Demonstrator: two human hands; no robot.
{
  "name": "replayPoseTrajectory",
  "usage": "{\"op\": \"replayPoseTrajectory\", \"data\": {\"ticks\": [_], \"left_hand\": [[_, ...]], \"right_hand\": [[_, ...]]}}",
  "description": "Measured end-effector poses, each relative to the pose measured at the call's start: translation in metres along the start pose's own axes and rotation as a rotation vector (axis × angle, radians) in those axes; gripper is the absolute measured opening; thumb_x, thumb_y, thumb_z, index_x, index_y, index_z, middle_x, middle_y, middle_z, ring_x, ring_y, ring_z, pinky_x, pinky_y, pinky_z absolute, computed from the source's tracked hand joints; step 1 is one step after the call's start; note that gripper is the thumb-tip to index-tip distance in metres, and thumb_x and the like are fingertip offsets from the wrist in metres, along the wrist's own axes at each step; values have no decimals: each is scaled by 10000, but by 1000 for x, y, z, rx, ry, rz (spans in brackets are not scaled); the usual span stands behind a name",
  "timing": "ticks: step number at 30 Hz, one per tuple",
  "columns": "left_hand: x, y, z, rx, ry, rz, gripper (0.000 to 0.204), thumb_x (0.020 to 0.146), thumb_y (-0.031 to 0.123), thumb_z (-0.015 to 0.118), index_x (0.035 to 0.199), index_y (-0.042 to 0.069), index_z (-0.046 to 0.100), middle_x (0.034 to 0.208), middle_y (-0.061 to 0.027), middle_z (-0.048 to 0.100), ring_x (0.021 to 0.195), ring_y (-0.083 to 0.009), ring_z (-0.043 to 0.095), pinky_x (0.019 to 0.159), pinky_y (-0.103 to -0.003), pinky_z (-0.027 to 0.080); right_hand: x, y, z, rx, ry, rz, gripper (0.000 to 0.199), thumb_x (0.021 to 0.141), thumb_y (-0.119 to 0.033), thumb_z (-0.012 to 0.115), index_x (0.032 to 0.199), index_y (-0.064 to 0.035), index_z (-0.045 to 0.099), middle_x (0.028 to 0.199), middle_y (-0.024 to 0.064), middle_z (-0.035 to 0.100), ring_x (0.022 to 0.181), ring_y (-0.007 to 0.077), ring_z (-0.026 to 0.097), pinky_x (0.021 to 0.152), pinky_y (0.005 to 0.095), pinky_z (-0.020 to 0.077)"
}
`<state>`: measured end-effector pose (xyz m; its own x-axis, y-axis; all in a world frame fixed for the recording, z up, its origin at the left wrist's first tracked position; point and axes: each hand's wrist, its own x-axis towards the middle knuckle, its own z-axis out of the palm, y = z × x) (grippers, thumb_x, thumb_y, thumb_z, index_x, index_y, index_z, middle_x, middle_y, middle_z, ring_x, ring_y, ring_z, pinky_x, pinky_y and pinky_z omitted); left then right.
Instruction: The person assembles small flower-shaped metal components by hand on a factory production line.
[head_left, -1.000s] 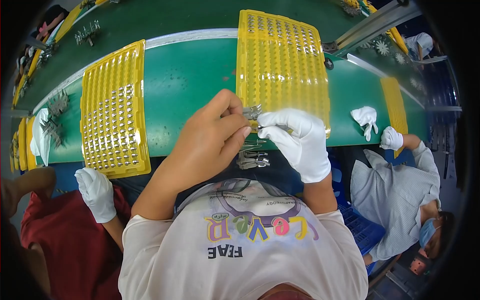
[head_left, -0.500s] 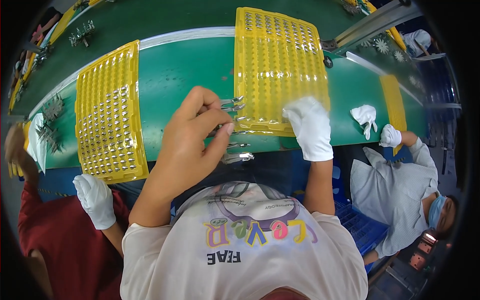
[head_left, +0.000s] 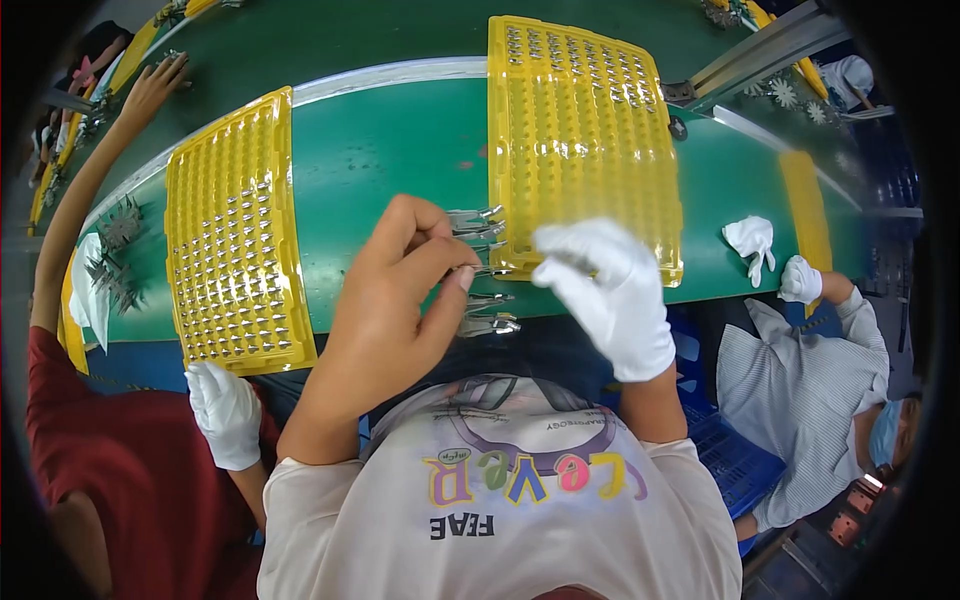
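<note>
My bare left hand (head_left: 395, 295) is closed, thumb and fingers pinched, around a metal piece with several prongs (head_left: 488, 325). Shiny-tipped prongs stick out to the right of its fingers; the middle of the piece is hidden by the hand. Just right of the prongs is my right hand (head_left: 612, 295) in a white glove. Its thumb and forefinger are apart, slightly blurred, with nothing visible between them. Beyond it lies a yellow plastic tray (head_left: 580, 190) of rowed pockets, small silver metal parts filling some far rows. The glove overlaps the tray's near edge.
Another yellow tray (head_left: 222, 180) at left holds many silver parts. Spiky metal pieces (head_left: 120, 250) and a white cloth (head_left: 90, 280) lie beyond it. A loose white glove (head_left: 750, 245) rests at right. Co-workers sit on both sides; a metal bar (head_left: 765, 60) crosses far right.
My gloved right hand has moved left and nearer from over the tray to beside the prongs, thumb and forefinger now visibly apart. The left co-worker's bare arm has stretched far forward.
</note>
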<state>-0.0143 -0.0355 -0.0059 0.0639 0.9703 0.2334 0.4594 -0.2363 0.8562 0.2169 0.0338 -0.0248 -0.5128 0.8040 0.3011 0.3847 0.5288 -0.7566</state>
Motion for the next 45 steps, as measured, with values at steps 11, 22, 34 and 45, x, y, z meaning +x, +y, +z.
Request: {"op": "replayPoseTrajectory", "data": {"ticks": [11, 22, 34, 45], "left_hand": [[-11, 10, 12, 432, 255, 225, 212, 792, -79, 726, 1002, -64, 701, 1040, -156, 576, 805, -277, 629, 683, -372, 527], [-24, 23, 1, 438, 155, 87, 274, 784, -76, 708, 1057, -53, 712, 1061, -142, 573, 805, -280, 653, 713, -370, 546], [-29, 17, -6, 463, 69, 15, 285, 688, 2, 723, 973, 10, 707, 1040, -100, 598, 833, -266, 625, 725, -390, 475], [-33, 19, 5, 582, 68, 97, 319, 665, -6, 731, 979, -27, 682, 1086, -131, 609, 878, -324, 628, 787, -415, 493]], "right_hand": [[20, -29, 37, 541, -106, 258, 94, 892, -86, 774, 913, -4, 733, 854, 75, 686, 745, 132, 666, 671, 291, 521], [17, -27, 58, 535, -23, 200, 146, 836, -70, 788, 864, -21, 654, 816, 60, 630, 676, 139, 616, 623, 308, 493], [11, -31, 57, 332, -60, 86, 237, 786, -150, 852, 828, -60, 636, 762, 78, 641, 645, 230, 670, 586, 363, 503], [6, -39, 53, 308, -140, 199, 157, 792, -83, 738, 916, -59, 644, 795, 103, 663, 719, 319, 674, 689, 426, 532]]}}
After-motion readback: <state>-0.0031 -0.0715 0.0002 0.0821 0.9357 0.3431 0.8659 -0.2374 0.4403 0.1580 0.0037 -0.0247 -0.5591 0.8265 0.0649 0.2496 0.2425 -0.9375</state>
